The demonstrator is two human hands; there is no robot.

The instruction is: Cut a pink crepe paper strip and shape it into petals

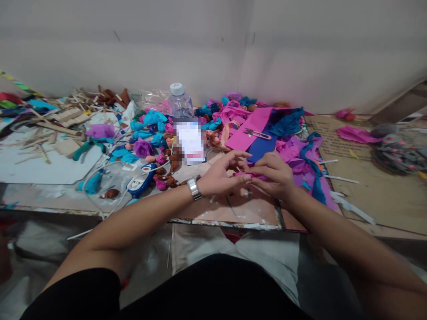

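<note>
Both hands pinch a pink strip [248, 175] low over the work board [253, 211]

The strip lies crosswise, left to right and nearly level, just in front of a blue sheet [263, 149]. The left hand [222, 178] nips one end between thumb and forefinger, its other fingers fanned out. The right hand [275, 175] is curled tight over the other end. Fingers cover both ends, so the strip's shape is hard to make out
</note>
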